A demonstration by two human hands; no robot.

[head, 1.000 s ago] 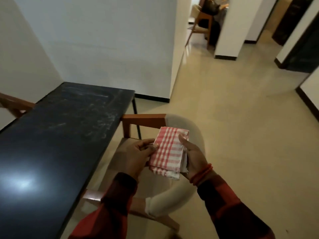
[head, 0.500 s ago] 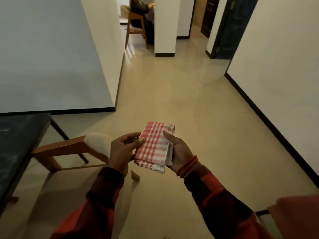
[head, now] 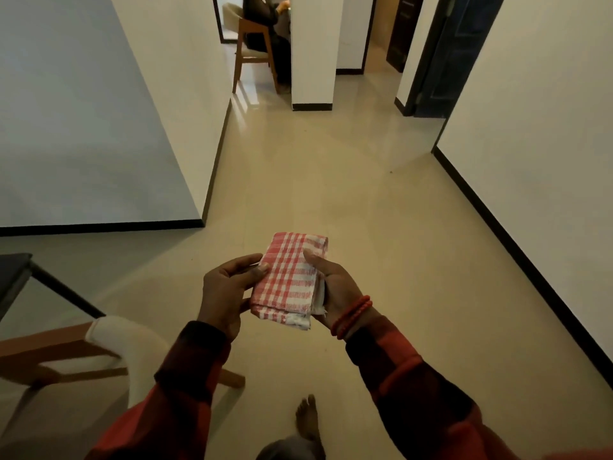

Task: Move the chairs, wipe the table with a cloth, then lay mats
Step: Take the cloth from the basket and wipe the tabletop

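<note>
A folded red-and-white checked cloth [head: 288,279] is held in front of me, over the floor. My left hand [head: 225,288] pinches its left edge between thumb and fingers. My right hand [head: 335,288] cradles its right side, thumb laid on top. Only a corner of the black table [head: 13,273] shows at the far left, with one thin black leg. A wooden chair [head: 66,350] with a cream padded back stands at the lower left, beside that corner.
Beige tiled floor stretches ahead into a corridor between white walls with black skirting. A white pillar [head: 311,51] stands at the far end, with a second wooden chair [head: 253,44] and a seated person beside it. A dark door [head: 451,51] is at the upper right. My bare foot [head: 306,416] is below.
My view has swung right, away from the table, so most of the table and the chair have slid out at the left. Both hands keep the same hold on the cloth.
</note>
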